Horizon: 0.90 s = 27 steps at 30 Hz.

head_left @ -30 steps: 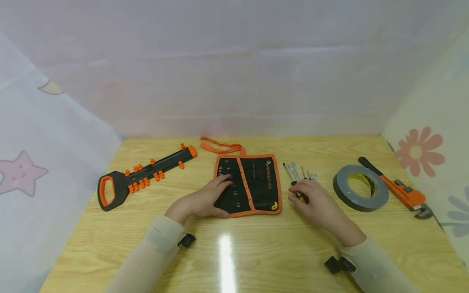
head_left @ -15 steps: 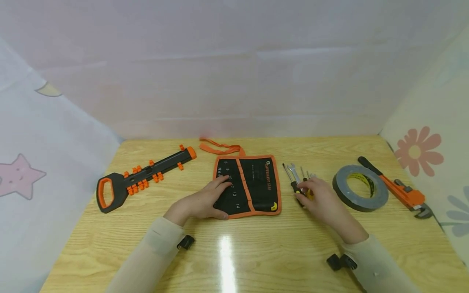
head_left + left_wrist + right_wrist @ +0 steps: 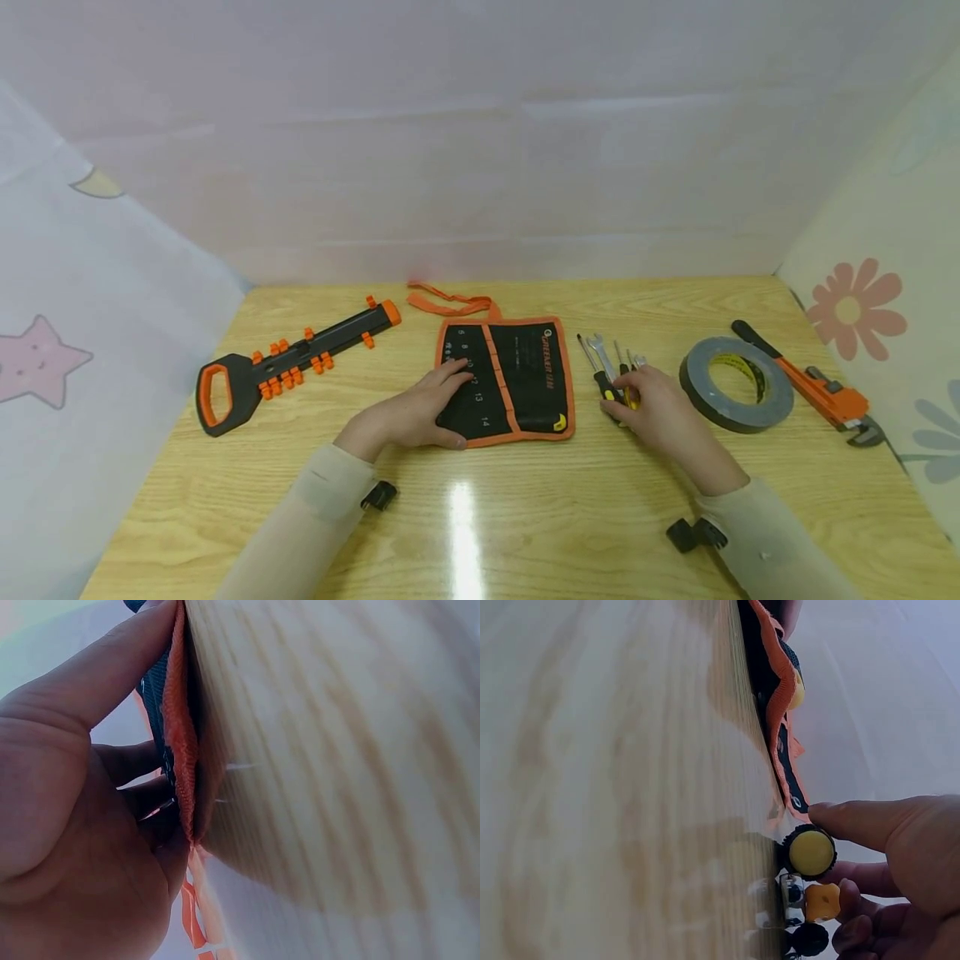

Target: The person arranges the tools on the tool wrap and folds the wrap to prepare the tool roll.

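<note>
And the right hand (image 3: 660, 412) has slid slightly toward the right edge of the tabletop (image 3: 540, 517), baring more screwdriver (image 3: 603, 382); fingers are on it, gripping or merely touching, hard to tell! Left hand (image 3: 412, 417) rests, fingers relaxed, on the pouch (image 3: 528, 375), nearer the back edge.

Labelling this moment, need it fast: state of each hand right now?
Left hand: open, resting on the black pouch.
Right hand: at the yellow-and-black screwdriver; whether closed on it cannot be told.
</note>
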Tool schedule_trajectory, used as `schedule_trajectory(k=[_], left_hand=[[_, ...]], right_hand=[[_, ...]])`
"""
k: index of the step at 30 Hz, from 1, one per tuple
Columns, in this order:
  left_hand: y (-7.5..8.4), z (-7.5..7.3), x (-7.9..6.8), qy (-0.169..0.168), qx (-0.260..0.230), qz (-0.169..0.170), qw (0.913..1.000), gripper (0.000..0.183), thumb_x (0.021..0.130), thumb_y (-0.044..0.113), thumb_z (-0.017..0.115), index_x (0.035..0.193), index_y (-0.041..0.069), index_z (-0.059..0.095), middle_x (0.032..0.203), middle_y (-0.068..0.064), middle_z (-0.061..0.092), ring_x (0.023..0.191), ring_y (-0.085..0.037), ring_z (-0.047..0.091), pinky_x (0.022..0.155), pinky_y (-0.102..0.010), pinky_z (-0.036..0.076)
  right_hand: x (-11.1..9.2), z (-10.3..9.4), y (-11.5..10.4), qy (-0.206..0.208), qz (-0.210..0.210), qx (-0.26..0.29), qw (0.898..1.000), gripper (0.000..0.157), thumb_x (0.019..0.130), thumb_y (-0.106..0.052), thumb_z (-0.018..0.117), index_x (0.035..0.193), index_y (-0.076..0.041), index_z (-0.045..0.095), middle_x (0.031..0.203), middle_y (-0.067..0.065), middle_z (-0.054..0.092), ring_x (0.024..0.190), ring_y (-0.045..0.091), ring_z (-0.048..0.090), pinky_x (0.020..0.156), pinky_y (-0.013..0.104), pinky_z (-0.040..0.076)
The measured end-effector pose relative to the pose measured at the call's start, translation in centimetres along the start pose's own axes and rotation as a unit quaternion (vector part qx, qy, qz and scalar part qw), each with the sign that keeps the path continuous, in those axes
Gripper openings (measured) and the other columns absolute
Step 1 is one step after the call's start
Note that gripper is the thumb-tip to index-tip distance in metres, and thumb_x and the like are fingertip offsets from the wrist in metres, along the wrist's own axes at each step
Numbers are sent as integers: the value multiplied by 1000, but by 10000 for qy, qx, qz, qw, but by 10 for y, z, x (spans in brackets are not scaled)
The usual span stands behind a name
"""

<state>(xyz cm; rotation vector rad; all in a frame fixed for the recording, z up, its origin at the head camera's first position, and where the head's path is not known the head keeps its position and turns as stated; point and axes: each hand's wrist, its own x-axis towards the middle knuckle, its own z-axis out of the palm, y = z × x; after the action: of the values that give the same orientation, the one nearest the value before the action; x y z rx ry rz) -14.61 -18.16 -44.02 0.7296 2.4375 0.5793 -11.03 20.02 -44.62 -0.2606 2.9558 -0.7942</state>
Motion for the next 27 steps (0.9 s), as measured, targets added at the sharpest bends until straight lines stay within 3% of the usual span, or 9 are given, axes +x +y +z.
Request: schedule_trajectory(k=[14, 22, 27], left_hand=[[-1, 0, -1, 50, -86, -20, 9999, 105, 93, 43, 86, 172, 10, 25, 184, -9, 3, 170, -36, 5, 133, -59, 27], [0, 0, -2, 45, -108, -25, 9999, 105, 93, 42, 86, 172, 10, 25, 184, -8, 3, 170, -36, 5, 134, -59, 25], [0, 0, -1, 31, -97, -1, 9999, 105, 93, 43, 86, 173, 10, 25, 184, -8, 3, 171, -36, 4, 134, -59, 25]], right_hand=[[3, 2, -4, -28, 241, -210, 9995, 37, 94, -32, 85, 106, 3, 80, 90, 9, 69, 74, 18, 53, 65, 33, 44], [6, 2, -6, -121, 430, -237, 9987, 37, 94, -35, 85, 99, 1, 81, 98, 16, 76, 80, 24, 65, 72, 45, 55], [7, 2, -6, -82, 596, -226, 9979, 36, 92, -35, 85, 98, 1, 80, 96, 15, 75, 80, 25, 66, 73, 47, 56]])
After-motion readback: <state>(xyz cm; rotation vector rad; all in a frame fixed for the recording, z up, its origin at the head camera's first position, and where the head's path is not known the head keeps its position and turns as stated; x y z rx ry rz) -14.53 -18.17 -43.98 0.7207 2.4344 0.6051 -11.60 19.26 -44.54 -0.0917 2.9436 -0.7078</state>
